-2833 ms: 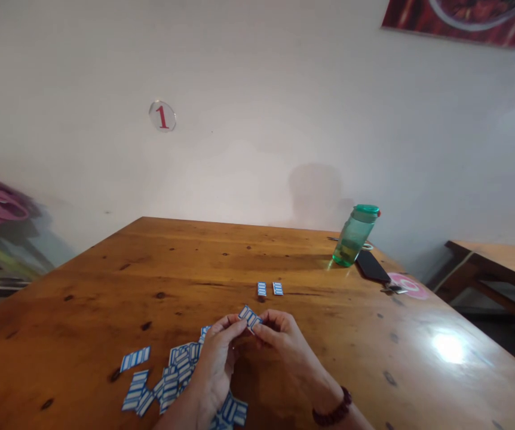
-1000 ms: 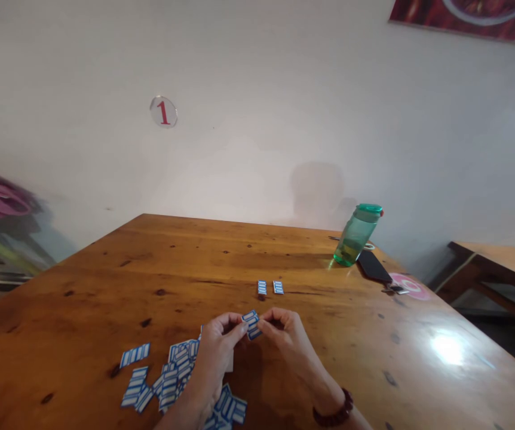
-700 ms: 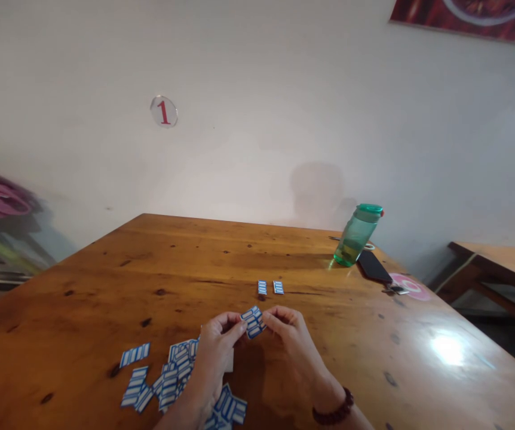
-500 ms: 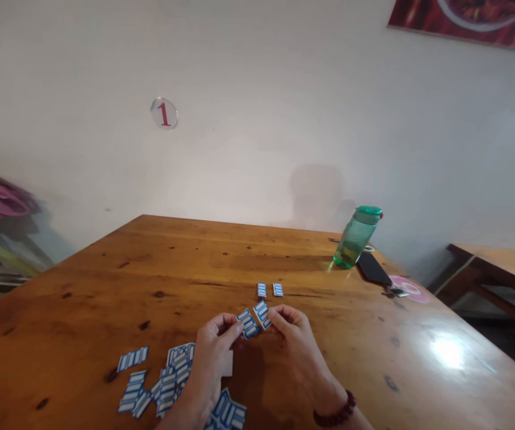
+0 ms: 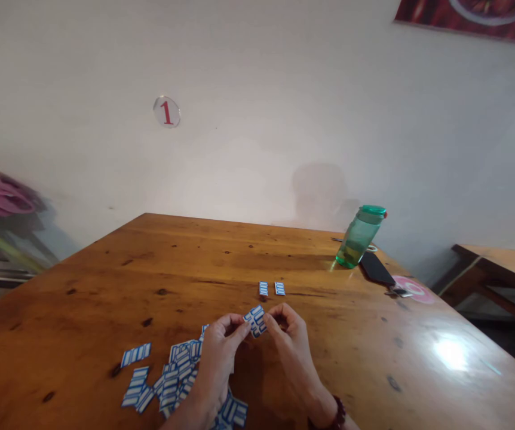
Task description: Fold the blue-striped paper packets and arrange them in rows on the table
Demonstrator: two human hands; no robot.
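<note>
Between my hands, small blue-and-white cards (image 5: 254, 321) are held up over the table, overlapping. My left hand (image 5: 220, 349) pinches them by the left edge with thumb and forefinger. On the right edge, the thumb and fingers of my right hand (image 5: 291, 340) close in the same way. Two small cards lie side by side beyond my hands, the left card (image 5: 263, 289) and the right card (image 5: 279, 288). A loose heap of similar cards (image 5: 177, 373) spreads beside and under my left forearm, partly hidden by it. A separate striped card (image 5: 136, 355) lies left of the heap.
The wooden table (image 5: 82, 316) reaches to the white wall. At its far right stand a green bottle (image 5: 359, 237), a black phone (image 5: 377, 268), some keys (image 5: 398, 292) and a pink round thing (image 5: 419, 289). Another table (image 5: 503, 263) stands to the right.
The cards in my two hands were apart and now overlap. My right hand has come closer to my left. The view has shifted slightly.
</note>
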